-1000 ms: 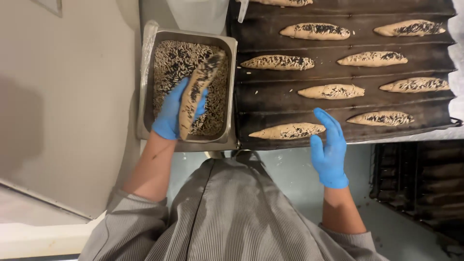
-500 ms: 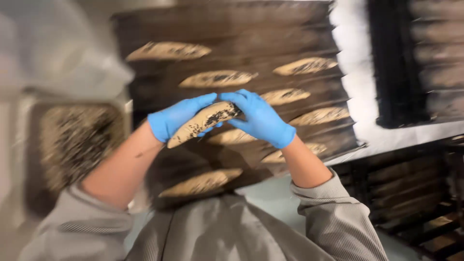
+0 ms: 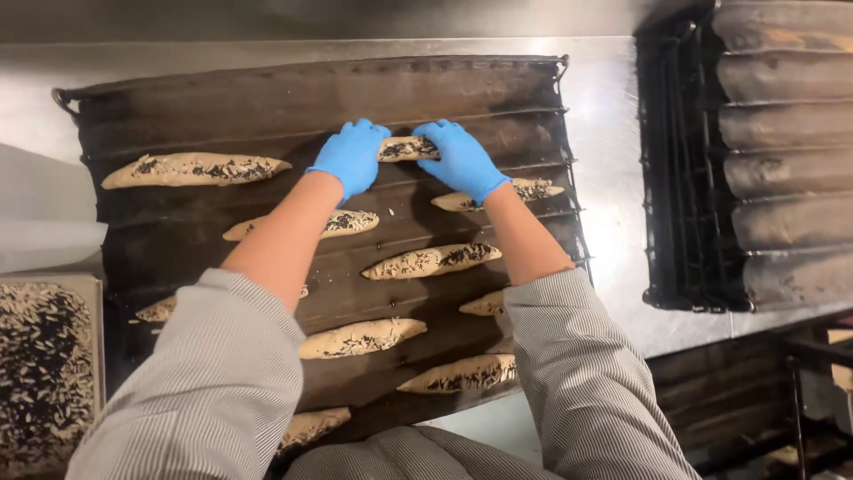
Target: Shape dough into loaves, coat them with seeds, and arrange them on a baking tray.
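Note:
Both hands wear blue gloves. My left hand (image 3: pixel 351 156) and my right hand (image 3: pixel 462 158) hold the two ends of a seeded dough loaf (image 3: pixel 404 148), which lies in a groove of the dark corrugated baking tray (image 3: pixel 267 98). Several more seeded loaves lie in the tray's grooves, one at the far left (image 3: pixel 195 169) and one just below my hands (image 3: pixel 431 260). My arms hide parts of some loaves.
A metal pan of mixed seeds (image 3: pixel 44 364) sits at the lower left. A second dark corrugated tray (image 3: pixel 782 151) stands to the right on the steel counter (image 3: pixel 604 116). Shelving shows at the lower right.
My left hand lifted the loaf out of the seed pan, my right hand joined it, and both carried it over the tray and lowered it into a far groove. The view shifted right.

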